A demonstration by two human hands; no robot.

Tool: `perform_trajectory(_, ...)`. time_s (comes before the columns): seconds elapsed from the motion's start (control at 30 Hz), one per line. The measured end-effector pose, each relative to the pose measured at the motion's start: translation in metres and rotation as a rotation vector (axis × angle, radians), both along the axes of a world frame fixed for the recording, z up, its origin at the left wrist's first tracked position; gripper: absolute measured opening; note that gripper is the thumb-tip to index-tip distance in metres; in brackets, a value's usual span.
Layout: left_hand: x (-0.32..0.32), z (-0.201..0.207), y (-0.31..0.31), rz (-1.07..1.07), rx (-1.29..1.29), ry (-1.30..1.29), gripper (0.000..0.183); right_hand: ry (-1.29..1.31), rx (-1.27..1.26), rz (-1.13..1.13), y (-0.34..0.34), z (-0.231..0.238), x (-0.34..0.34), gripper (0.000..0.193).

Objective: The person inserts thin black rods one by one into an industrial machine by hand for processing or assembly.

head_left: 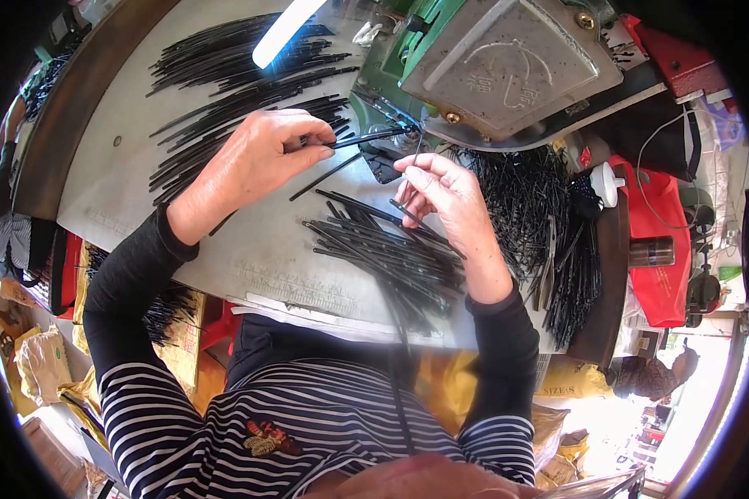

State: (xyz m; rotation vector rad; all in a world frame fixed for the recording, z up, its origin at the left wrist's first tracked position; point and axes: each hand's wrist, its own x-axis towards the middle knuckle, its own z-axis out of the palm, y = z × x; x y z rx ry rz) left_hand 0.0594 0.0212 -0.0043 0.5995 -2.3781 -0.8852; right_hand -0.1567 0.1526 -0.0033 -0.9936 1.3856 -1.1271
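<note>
Currently, in the head view, the left hand (262,154) pinches a slim black strip (364,138) reaching rightward from it to a green-and-grey metal machine (516,71); the right hand (449,195) half-curls at a thin dark strand (417,150), its grip unclear.

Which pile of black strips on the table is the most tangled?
The big heap just right of the right hand: its strips bend and cross every way, while the other piles look straighter.

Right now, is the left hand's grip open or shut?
Shut: the left hand pinches a black strip, which sticks out from it toward the grey-and-green machine.
</note>
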Motion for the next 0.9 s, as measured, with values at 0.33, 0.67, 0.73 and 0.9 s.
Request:
perform_trajectory(0.33, -0.001, 0.012, -0.012, -0.197, 0.837, -0.134, 0.025, -0.062, 0.019, -0.018, -0.001, 0.004, 0.002, 0.023)
perform_trajectory(0.67, 0.000, 0.007, -0.012, -0.194, 0.875, -0.095, 0.024, -0.027, 0.009, -0.003, -0.002, 0.002, 0.002, 0.023)
perform_trajectory(0.73, -0.001, 0.007, -0.012, -0.206, 0.872, -0.101, 0.025, -0.028, 0.000, -0.009, -0.001, 0.002, 0.002, 0.023)
perform_trajectory(0.9, 0.000, 0.005, -0.012, -0.202, 0.873, -0.093, 0.025, -0.027, -0.001, -0.006, -0.001, 0.002, 0.001, 0.023)
